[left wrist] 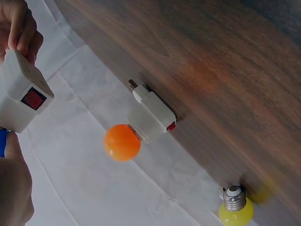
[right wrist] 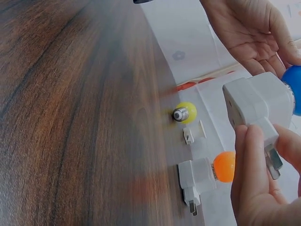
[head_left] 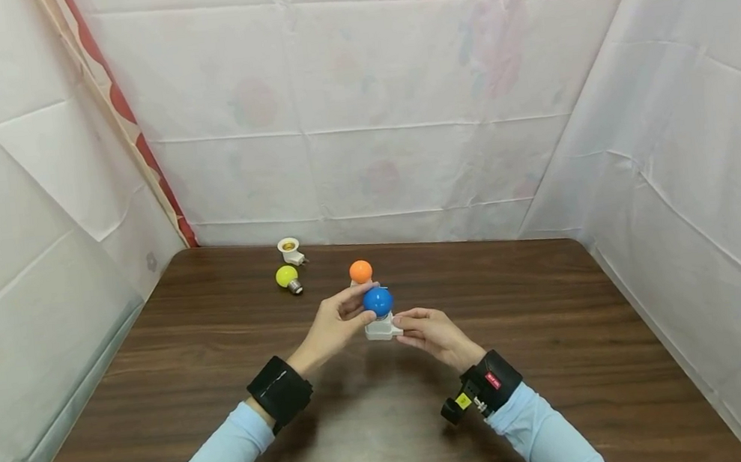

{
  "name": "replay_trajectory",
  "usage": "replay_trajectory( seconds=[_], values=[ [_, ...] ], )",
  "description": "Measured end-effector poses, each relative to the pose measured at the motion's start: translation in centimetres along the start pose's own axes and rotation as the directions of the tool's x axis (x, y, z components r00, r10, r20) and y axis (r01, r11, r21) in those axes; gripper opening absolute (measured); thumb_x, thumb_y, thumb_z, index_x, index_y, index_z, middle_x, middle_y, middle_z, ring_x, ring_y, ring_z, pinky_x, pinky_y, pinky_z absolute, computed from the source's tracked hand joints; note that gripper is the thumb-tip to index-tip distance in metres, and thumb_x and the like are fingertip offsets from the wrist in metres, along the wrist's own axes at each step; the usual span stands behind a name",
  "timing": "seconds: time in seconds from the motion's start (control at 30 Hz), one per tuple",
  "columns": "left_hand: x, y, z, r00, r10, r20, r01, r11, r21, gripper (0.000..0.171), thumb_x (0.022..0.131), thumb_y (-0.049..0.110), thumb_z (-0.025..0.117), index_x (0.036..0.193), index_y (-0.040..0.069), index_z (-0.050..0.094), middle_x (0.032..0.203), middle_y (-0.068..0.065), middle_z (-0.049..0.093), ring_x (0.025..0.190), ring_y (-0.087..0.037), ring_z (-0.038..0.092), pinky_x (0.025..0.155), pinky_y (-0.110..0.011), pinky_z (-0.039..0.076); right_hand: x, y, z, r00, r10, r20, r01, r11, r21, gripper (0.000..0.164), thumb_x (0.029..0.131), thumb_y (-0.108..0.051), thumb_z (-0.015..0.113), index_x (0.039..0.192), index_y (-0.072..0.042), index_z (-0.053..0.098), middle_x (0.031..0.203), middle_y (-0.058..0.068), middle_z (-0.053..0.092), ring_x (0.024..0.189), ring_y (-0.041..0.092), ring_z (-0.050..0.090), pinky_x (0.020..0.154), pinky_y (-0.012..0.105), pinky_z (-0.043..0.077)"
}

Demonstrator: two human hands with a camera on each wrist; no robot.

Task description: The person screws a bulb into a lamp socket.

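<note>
My left hand (head_left: 337, 323) grips a blue light bulb (head_left: 378, 302) between thumb and fingers. The bulb's base sits in a white plug-in lamp socket (head_left: 379, 329), whose plug end my right hand (head_left: 437, 335) pinches from the side. In the right wrist view the socket (right wrist: 258, 101) is held up off the table, with metal prongs (right wrist: 273, 162) sticking out past the right fingers. A red switch (left wrist: 34, 98) shows on its side in the left wrist view. Just behind stands an orange bulb (head_left: 360, 271) fitted in another white socket (left wrist: 153, 115).
A yellow bulb (head_left: 287, 276) lies on its side at the back left of the brown wooden table (head_left: 222, 367). Behind it stands a bulbless white socket (head_left: 289, 248) near the table's far edge. White cloth walls (head_left: 358, 112) enclose the back and both sides.
</note>
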State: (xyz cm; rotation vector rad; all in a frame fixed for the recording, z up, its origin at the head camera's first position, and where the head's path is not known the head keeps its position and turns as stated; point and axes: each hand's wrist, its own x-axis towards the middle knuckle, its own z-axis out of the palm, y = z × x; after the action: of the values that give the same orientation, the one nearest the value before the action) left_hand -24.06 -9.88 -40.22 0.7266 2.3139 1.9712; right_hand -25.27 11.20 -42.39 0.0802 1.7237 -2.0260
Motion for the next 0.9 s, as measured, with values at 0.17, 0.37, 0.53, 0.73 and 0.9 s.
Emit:
replay_trajectory(
  seconds=[0.17, 0.37, 0.53, 0.73, 0.9],
  values=[
    [0.2, 0.2, -0.1, 1.000, 0.007, 0.014, -0.007, 1.000, -0.015, 0.049, 0.087, 0.010, 0.062, 0.134, 0.007, 0.047, 0.136, -0.012, 0.048, 0.123, -0.027, 0.048, 0.095, -0.027, 0.044, 0.1, -0.2, 0.0, 1.000, -0.006, 0.005, 0.006, 1.000, -0.006, 0.042, 0.082, -0.018, 0.068, 0.116, 0.003, 0.056, 0.099, 0.007, 0.064, 0.086, 0.015, 0.064, 0.091, 0.035, 0.048],
    [-0.2, 2.3, 0.4, 0.999, 0.006, -0.053, -0.007, 1.000, -0.024, 0.053, 0.083, 0.005, 0.066, 0.132, 0.001, 0.046, 0.135, -0.020, 0.047, 0.123, -0.029, 0.047, 0.096, -0.031, 0.043, 0.2, -0.2, 0.0, 1.000, -0.005, -0.014, 0.004, 1.000, -0.007, 0.044, 0.080, -0.020, 0.070, 0.117, 0.002, 0.056, 0.100, 0.008, 0.064, 0.088, 0.017, 0.064, 0.094, 0.038, 0.046],
    [-0.9, 3.6, 1.5, 0.985, -0.028, -0.172, 0.034, 0.999, 0.032, 0.055, 0.080, 0.009, 0.070, 0.130, 0.000, 0.048, 0.131, -0.017, 0.051, 0.119, -0.026, 0.052, 0.095, -0.035, 0.045, 0.3, 0.0, 0.0, 1.000, -0.009, -0.018, 0.009, 1.000, -0.005, 0.044, 0.081, -0.019, 0.069, 0.116, 0.002, 0.056, 0.100, 0.007, 0.063, 0.086, 0.015, 0.064, 0.091, 0.035, 0.048],
    [-0.9, 3.6, 2.3, 0.972, -0.021, -0.236, 0.041, 0.996, 0.079, 0.056, 0.078, 0.011, 0.072, 0.128, 0.002, 0.051, 0.128, -0.017, 0.055, 0.116, -0.027, 0.054, 0.095, -0.039, 0.045, 0.2, 0.1, -0.1, 1.000, -0.022, -0.019, 0.022, 1.000, -0.006, 0.042, 0.081, -0.018, 0.069, 0.115, 0.003, 0.057, 0.098, 0.007, 0.064, 0.085, 0.015, 0.064, 0.092, 0.037, 0.048],
    [-0.2, 1.5, 2.3, 0.964, 0.047, -0.261, -0.005, 0.988, 0.157, 0.055, 0.076, 0.015, 0.074, 0.126, 0.007, 0.055, 0.124, -0.014, 0.059, 0.111, -0.024, 0.058, 0.089, -0.034, 0.050, 0.2, 0.0, 0.0, 0.999, -0.033, -0.012, 0.032, 0.999, -0.018, 0.041, 0.081, -0.018, 0.069, 0.114, 0.003, 0.057, 0.098, 0.007, 0.064, 0.085, 0.015, 0.064, 0.092, 0.037, 0.047]
  ],
)
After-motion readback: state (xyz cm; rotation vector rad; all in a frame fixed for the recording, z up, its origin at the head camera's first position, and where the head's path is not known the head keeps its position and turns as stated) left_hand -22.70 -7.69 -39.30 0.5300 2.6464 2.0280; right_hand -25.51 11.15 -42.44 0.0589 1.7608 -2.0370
